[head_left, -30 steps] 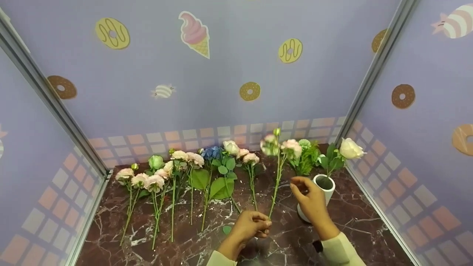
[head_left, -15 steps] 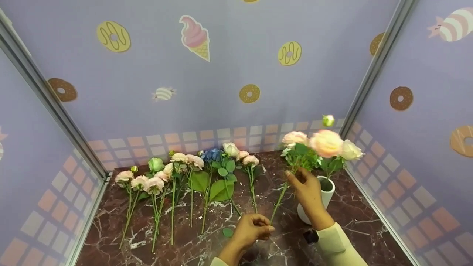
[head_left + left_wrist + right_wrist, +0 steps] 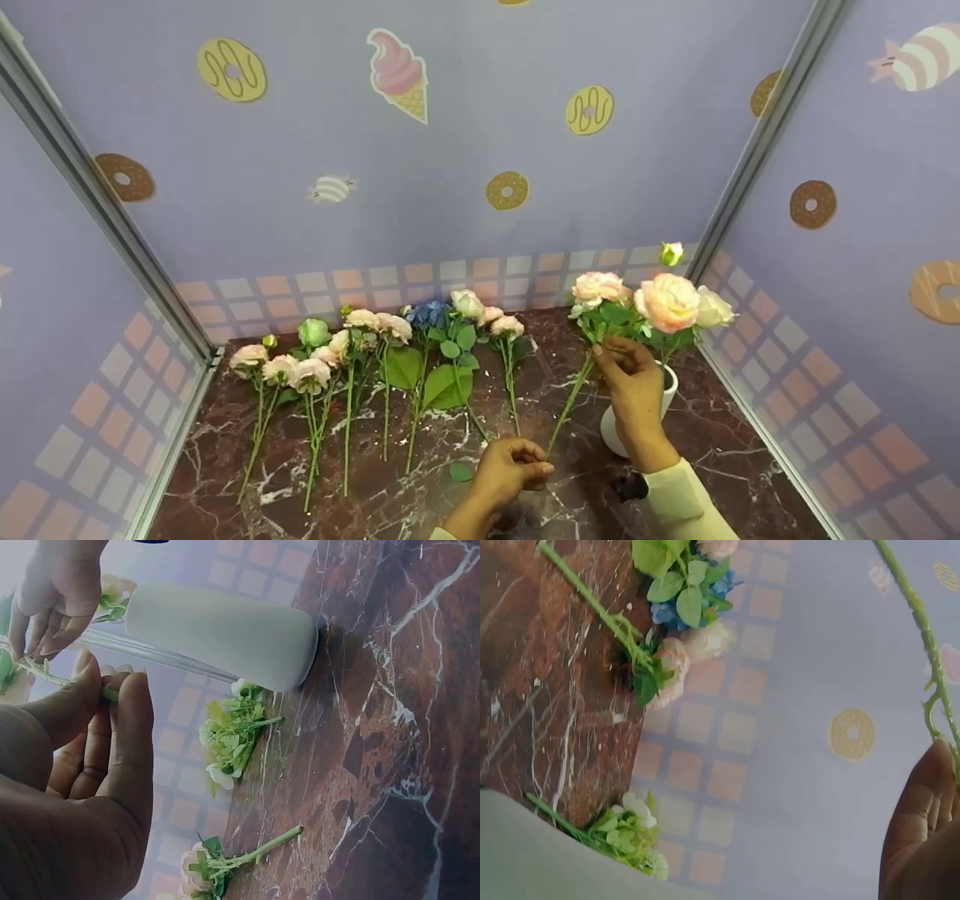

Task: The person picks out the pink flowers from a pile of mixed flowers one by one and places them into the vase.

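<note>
A spray of pink roses (image 3: 667, 301), with two blooms and a bud, is held at a slant above the table. My left hand (image 3: 510, 471) pinches the low end of its green stem between thumb and fingers, also visible in the left wrist view. Higher up, just under the blooms, my right hand (image 3: 634, 390) pinches the same stem; in the right wrist view the thorny stem (image 3: 922, 622) runs up from those fingers. Behind my right forearm stands a white vase (image 3: 613, 431), partly hidden. A white rose (image 3: 714, 309) stands in it.
A row of artificial flowers lies at the left, with pink blooms (image 3: 309, 373), a green bloom (image 3: 315, 331) and a blue hydrangea (image 3: 429, 313). One loose leaf (image 3: 460, 472) lies near my left hand. Greenery with small white flowers (image 3: 229, 739) lies behind the vase. Printed walls enclose the table (image 3: 300, 472).
My right hand has moved up to the stem and taken hold below the blooms. The rose spray has tilted rightward, towards the vase. My left hand has kept its pinch at the stem's end.
</note>
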